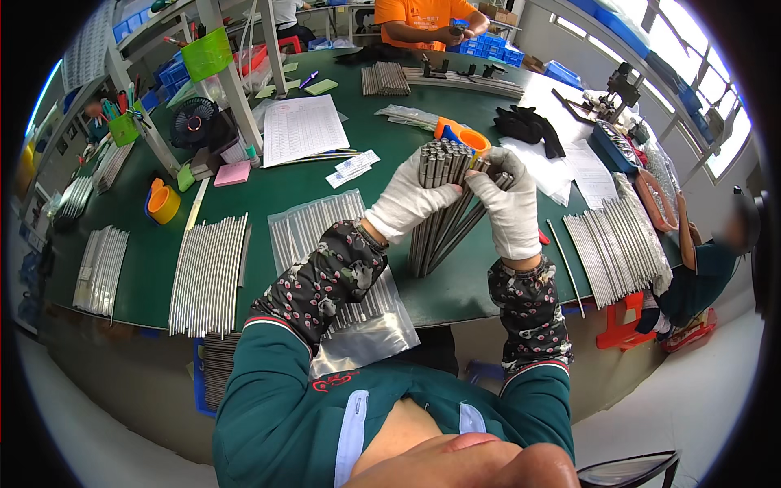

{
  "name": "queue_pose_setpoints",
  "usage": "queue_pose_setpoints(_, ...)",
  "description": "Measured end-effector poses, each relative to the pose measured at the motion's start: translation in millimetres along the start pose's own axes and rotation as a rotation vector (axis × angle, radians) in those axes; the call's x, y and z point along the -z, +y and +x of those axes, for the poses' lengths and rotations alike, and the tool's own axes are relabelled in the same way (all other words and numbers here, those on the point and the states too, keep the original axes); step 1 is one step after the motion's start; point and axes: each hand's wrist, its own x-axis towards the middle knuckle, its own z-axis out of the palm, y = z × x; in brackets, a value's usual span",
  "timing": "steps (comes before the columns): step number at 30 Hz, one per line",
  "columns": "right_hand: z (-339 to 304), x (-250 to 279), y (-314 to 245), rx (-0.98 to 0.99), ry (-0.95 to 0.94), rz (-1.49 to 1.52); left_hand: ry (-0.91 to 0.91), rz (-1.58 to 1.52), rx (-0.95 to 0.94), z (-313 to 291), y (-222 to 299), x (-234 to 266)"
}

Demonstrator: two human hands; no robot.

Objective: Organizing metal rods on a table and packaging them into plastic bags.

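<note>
My left hand (408,199), in a white glove, is closed around a thick bundle of thin metal rods (443,165) held upright over the table. My right hand (512,213), also gloved, grips a few rods (502,180) at the bundle's right side. Their upper ends stand apart from the rest, and their lower parts slant inward to the bundle's foot. Under my left forearm lies a clear plastic bag (358,346) with a row of rods inside. Just behind the bundle sits an orange tape dispenser (464,134).
Rows of rods lie on the green table (382,167): one row at left (209,276), another at right (614,252). A printed sheet (305,130), black gloves (529,128) and a small fan (195,122) stand farther back. People (423,20) work across and at right.
</note>
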Motion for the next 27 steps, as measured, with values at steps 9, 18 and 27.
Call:
queue_pose_setpoints(9, 1.6, -6.4, -7.0, 0.025, -0.036, -0.044, 0.031, 0.030, 0.020, -1.1, 0.3, -0.9)
queue_pose_setpoints(18, 1.8, -6.2, -11.1, 0.086, -0.058, 0.004, 0.027, 0.157, -0.035, -1.7, -6.3, 2.1)
queue_pose_setpoints(27, 6.5, -7.8, -7.9, 0.192, -0.041, -0.073, 0.030, 0.012, -0.028, -3.8, -1.4, 2.1)
